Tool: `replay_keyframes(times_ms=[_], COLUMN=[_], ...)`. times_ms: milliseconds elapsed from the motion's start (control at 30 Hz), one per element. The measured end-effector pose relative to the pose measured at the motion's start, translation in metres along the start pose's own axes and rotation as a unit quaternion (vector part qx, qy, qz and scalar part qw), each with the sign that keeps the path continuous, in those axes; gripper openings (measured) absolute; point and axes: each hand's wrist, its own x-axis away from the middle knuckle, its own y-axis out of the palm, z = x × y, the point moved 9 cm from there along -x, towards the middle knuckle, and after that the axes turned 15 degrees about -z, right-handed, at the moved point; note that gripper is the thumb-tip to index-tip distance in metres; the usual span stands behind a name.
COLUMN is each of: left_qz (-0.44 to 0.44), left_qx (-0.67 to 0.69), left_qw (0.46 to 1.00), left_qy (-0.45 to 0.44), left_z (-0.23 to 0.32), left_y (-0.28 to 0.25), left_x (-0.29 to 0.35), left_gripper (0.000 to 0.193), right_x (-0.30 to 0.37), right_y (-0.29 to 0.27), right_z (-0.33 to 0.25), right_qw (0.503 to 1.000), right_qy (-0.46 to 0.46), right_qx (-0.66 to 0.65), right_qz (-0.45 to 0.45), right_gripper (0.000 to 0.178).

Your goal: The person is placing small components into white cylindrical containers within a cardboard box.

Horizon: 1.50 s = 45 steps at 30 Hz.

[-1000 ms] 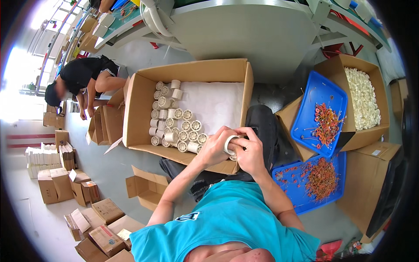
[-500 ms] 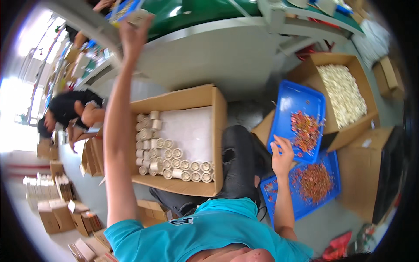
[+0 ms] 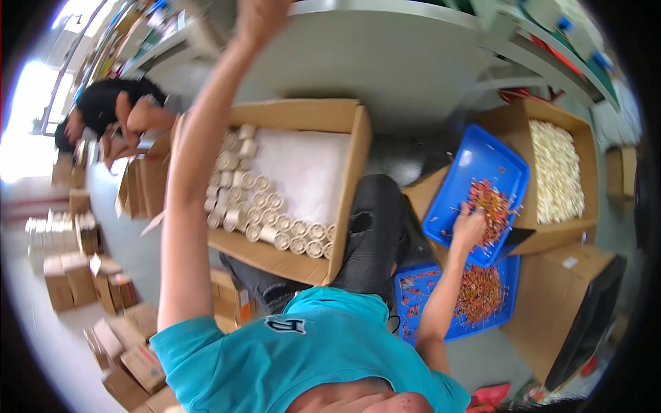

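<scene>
My right hand [image 3: 470,228] reaches into the upper blue tray [image 3: 480,149], its fingers curled and pressed together at the edge of a heap of small red and orange parts with thin pale ends [image 3: 494,206]. Stretched far forward, my left hand [image 3: 264,17] is at the top edge of the head view by the grey bench. Its fingers are cut off and blurred, so what it holds is hidden. Between my arms, a cardboard box [image 3: 361,141] holds cream spool-shaped parts [image 3: 282,241] packed along its left and near sides, over a white sheet [image 3: 299,162].
A second blue tray [image 3: 406,292] with similar small parts [image 3: 482,292] lies below the first. On the right, a carton [image 3: 544,110] holds many whitish pieces [image 3: 554,172]. A grey bench [image 3: 385,55] blocks the front. At left, a person in black [image 3: 117,103] bends near stacked cartons [image 3: 69,272].
My right hand has gone down from above the tray into the heap. My left hand, earlier holding a cream spool-shaped part, has shifted right toward the top edge. The whole view has shifted.
</scene>
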Motion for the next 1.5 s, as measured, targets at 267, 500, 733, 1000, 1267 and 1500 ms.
replay_keyframes(times_ms=[267,500,733,1000,1267,1500], left_qz=[-0.584,-0.74,-0.765,-0.462,-0.312,-0.397], left_qx=[0.338,0.282,0.234,0.668,0.808,0.525], left_qw=[0.738,0.606,0.597,0.465,0.253,0.752], left_qy=[-0.027,0.079,0.058,-0.352,-0.432,-0.027], left_z=[0.141,0.205,0.194,0.132,0.204,0.219], left_y=[0.029,0.032,0.026,-0.047,-0.09,-0.155], left_x=[0.445,0.524,0.49,0.39,0.371,0.252], left_gripper=[0.073,0.086,0.061,0.078,0.067,0.049], right_x=[-0.004,-0.003,0.037,0.055,0.077,0.176], right_y=[-0.004,0.005,-0.085,-0.101,-0.08,-0.031], right_z=[-0.022,0.027,0.022,0.008,-0.042,-0.166], right_qw=[0.998,0.988,0.999,0.978,0.876,0.672], right_qy=[-0.057,-0.02,-0.015,-0.091,-0.085,-0.226], right_qx=[0.034,-0.151,-0.004,-0.185,-0.466,-0.561], right_qz=[0.022,-0.005,0.052,0.028,-0.088,-0.427], right_gripper=[0.024,0.021,0.02,0.026,0.025,0.031])
